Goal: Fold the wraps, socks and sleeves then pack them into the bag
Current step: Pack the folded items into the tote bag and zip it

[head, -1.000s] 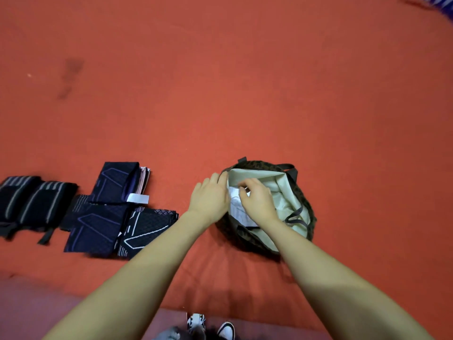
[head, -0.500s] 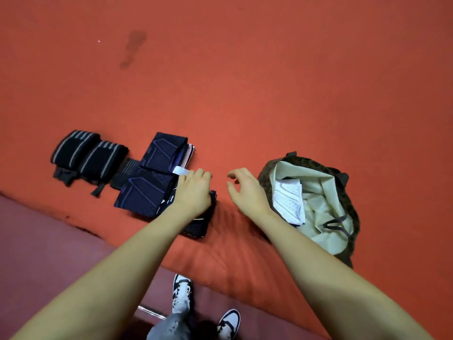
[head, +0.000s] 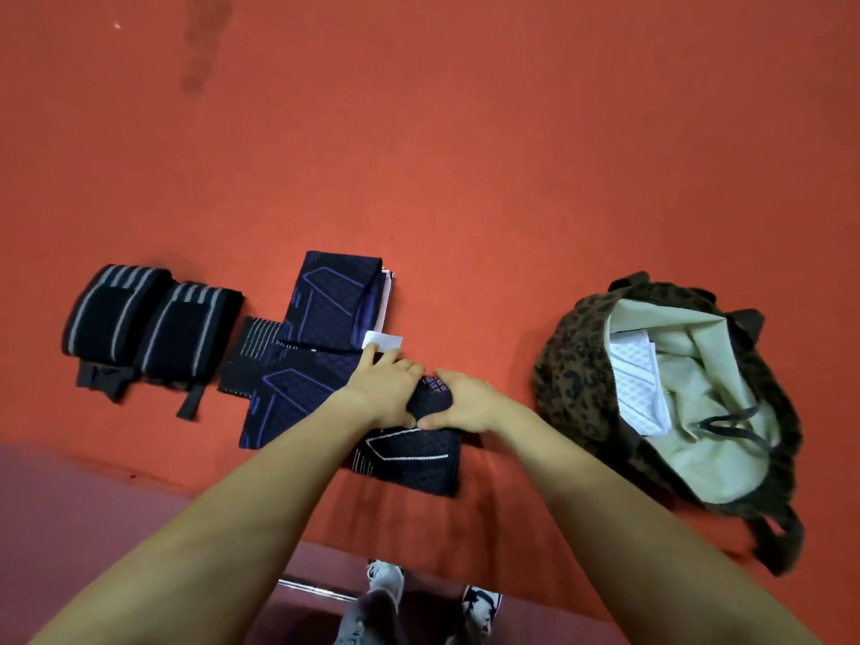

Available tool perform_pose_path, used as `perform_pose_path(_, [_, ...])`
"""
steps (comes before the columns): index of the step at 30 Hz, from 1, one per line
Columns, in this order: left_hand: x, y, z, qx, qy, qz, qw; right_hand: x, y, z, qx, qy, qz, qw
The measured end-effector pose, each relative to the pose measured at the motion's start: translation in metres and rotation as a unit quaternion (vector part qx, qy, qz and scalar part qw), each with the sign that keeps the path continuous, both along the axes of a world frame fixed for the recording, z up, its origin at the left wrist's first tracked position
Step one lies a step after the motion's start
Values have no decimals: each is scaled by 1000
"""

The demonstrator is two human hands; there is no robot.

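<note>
A folded black sleeve with white lines lies on the red cloth near its front edge. My left hand and my right hand are side by side on the sleeve's far part, thumbs meeting, fingers curled round the bunched fabric between them. To the right lies the leopard-print bag, open, with a cream lining and a folded white item inside. Two dark blue-patterned sleeves lie folded just left of my hands, one partly under my left wrist. Two black wraps with grey stripes sit rolled at far left.
A white label pokes out by my left fingertips. The red cloth stretches far back. Its front edge drops to a maroon floor, where my shoes show.
Both hands left the bag and moved left. The left hand reached the black sleeve first, then the right hand joined it; both now hold the sleeve.
</note>
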State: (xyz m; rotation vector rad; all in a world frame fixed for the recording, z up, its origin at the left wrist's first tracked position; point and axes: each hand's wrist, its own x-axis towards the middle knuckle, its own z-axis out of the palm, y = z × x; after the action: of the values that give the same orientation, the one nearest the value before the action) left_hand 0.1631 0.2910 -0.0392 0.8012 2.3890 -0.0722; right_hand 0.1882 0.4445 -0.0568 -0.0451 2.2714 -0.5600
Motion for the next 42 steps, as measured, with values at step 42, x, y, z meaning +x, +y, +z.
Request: perform_pose_path(42, [-65,59,145,113,294,-124,941,-38,67,166,67,368,32,927])
